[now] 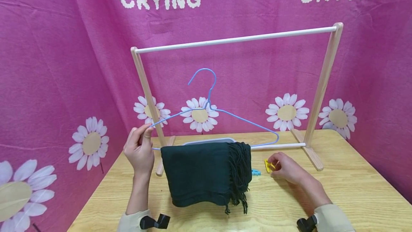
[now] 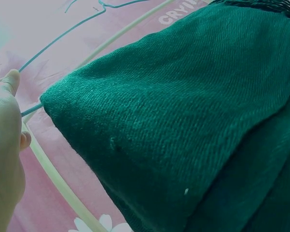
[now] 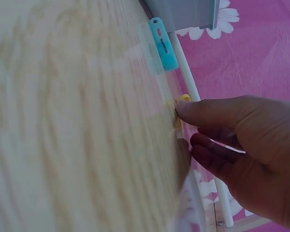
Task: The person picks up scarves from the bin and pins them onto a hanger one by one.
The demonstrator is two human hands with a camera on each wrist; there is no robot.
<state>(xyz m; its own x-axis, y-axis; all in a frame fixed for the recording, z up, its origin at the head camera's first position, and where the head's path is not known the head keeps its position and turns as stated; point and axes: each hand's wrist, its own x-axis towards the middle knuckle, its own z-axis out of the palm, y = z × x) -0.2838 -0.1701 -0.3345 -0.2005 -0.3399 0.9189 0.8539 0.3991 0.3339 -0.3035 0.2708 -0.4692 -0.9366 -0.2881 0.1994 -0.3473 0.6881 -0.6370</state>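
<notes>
My left hand [image 1: 140,149] pinches the left end of a blue wire hanger [image 1: 210,96], holding it upright above the table. Folded over the hanger's bottom bar hangs a dark green scarf [image 1: 199,174] with a fringe along its right side; it looks brighter green in the left wrist view. On the table to the right, my right hand [image 1: 291,169] pinches a yellow clothespin [image 1: 267,166] between thumb and fingers, which mostly cover it in the right wrist view. A light blue clothespin [image 3: 163,44] lies close by, partly behind the scarf in the head view.
A wooden rack with a white top rail [image 1: 238,39] stands behind the hanger, its lower rail [image 1: 283,146] near the tabletop. Behind the scarf shows the rim of a grey container [image 1: 209,140]. Pink curtains with flowers surround the wooden table [image 1: 360,189].
</notes>
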